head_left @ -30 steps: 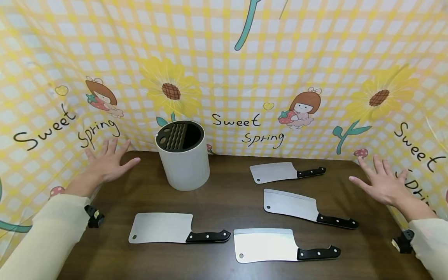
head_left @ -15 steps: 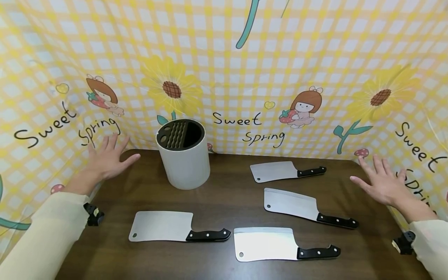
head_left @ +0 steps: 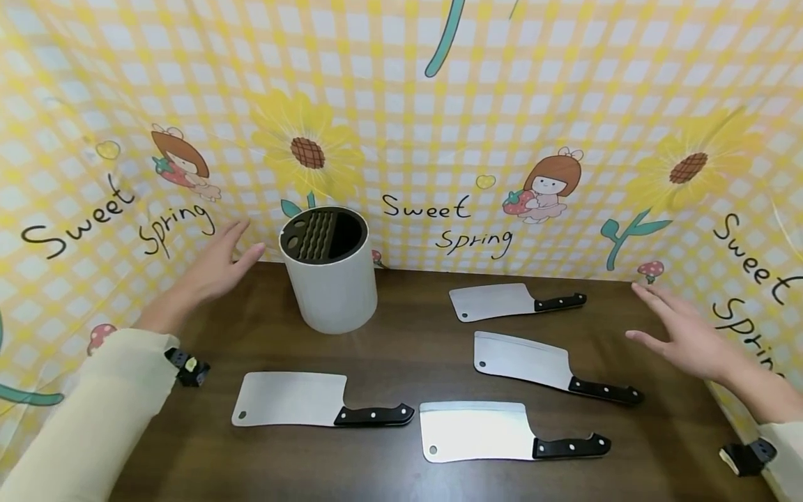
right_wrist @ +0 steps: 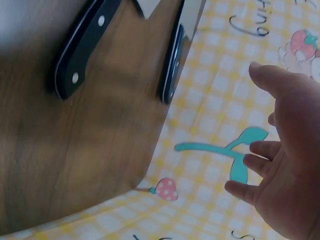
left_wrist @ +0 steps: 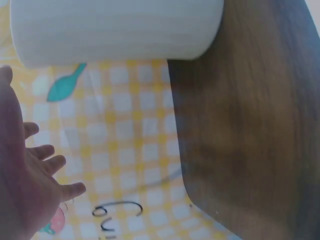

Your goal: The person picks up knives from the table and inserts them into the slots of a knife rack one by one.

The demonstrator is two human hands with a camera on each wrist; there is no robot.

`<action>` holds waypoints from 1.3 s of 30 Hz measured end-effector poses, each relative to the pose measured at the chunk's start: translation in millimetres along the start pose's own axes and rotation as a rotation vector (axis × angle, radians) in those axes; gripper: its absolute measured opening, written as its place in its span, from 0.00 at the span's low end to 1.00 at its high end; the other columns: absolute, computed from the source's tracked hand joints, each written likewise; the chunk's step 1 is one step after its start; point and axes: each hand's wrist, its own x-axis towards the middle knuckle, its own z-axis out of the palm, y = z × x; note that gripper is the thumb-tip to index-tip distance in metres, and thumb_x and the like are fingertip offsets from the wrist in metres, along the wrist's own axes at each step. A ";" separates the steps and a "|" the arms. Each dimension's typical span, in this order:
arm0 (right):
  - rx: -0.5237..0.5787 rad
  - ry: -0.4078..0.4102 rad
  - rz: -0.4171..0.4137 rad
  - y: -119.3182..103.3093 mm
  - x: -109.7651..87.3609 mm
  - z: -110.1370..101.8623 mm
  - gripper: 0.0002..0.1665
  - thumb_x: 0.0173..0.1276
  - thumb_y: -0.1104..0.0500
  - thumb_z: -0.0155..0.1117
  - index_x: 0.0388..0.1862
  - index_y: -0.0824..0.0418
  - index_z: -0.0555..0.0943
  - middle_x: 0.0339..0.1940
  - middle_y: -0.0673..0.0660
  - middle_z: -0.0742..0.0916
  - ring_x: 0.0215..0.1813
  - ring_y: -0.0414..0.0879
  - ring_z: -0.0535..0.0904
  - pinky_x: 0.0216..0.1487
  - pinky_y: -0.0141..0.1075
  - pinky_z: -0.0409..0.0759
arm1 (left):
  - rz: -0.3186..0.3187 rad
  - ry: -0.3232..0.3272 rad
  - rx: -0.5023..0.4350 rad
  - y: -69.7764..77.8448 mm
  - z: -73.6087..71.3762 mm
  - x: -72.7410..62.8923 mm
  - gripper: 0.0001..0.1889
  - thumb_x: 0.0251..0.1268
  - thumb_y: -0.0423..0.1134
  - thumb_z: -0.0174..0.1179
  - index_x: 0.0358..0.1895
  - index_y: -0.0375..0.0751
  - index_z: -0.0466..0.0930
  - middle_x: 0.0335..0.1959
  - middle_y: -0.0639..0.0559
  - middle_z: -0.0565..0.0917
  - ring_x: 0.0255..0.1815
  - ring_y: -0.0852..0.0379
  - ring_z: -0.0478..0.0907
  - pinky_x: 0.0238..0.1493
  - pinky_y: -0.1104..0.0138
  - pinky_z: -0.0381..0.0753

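My left hand (head_left: 216,268) hangs over the table's far left, fingers extended and holding nothing; nearest to it is a white round knife block (head_left: 332,296) with a dark slotted top. At the right edge my right hand (head_left: 690,335) is also free, its fingers stretched out. Several cleavers with black riveted handles lie flat: one at the back right (head_left: 492,302), one below it (head_left: 523,359), one at front centre (head_left: 473,432) and one at front left (head_left: 291,399). In the right wrist view, two black handles (right_wrist: 82,55) show left of the hand.
A brown wooden table (head_left: 401,376) bears everything. Yellow checked cloth (head_left: 414,139) with flowers and lettering rises behind it and along both sides. Each wrist wears a small black camera, as on the left sleeve (head_left: 188,367).
Both hands have turned, their spread fingers now seen more edge-on. The left hand has come slightly inward toward the knife block. The cleavers stay in place; the head view shifts slightly.
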 end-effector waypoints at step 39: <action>0.374 -0.261 -0.316 -67.9 -43.0 84.1 0.30 0.61 0.51 0.79 0.60 0.58 0.81 0.55 0.52 0.87 0.57 0.40 0.81 0.55 0.30 0.81 | -0.130 -0.016 -0.876 45.1 28.1 28.2 0.27 0.82 0.37 0.47 0.77 0.27 0.58 0.68 0.46 0.70 0.56 0.67 0.72 0.52 0.78 0.76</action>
